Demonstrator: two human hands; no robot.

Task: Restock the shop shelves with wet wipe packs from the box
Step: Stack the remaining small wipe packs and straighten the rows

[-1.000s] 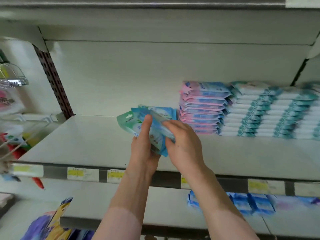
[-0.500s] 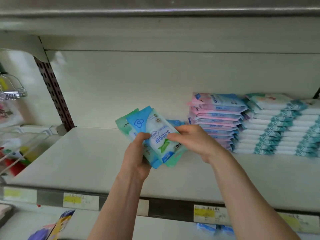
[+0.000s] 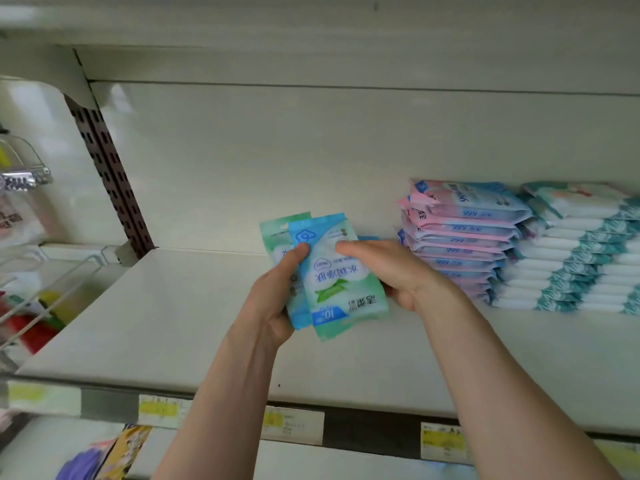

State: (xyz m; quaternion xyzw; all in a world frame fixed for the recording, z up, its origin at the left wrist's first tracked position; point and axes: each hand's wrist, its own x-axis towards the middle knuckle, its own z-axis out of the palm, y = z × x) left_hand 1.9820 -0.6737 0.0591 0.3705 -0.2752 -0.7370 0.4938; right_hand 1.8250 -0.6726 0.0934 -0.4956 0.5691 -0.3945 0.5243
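- The shelf (image 3: 166, 327) lies bare from the slotted upright (image 3: 110, 174) at 9 o'clock across to the middle. I judge that open stretch is where the fresh stock is meant to go.
- The left hand (image 3: 277, 299) comes up from 6 o'clock on a raised forearm. Its thumb presses on the front of the bundle and its fingers are hidden behind, so it holds the bundle from below.
- The wipe packs (image 3: 334, 282), small blue and green ones fanned and overlapping, are held in the air above the shelf. Their print faces the camera and is upside down. They are probably being squared up, or one is being peeled off, before they are laid down. I cannot tell how many there are.
- The right hand (image 3: 391, 271) reaches in from 4 o'clock, fingers curled over the bundle's right edge and gripping it.
- At the bundle's 3 o'clock a pink stack (image 3: 460, 237) lies flat on the shelf, with a teal stack (image 3: 581, 251) just beside it further right. Packs laid flat pile neatly, which suggests the held ones will go down the same way.
- The box is not in view.
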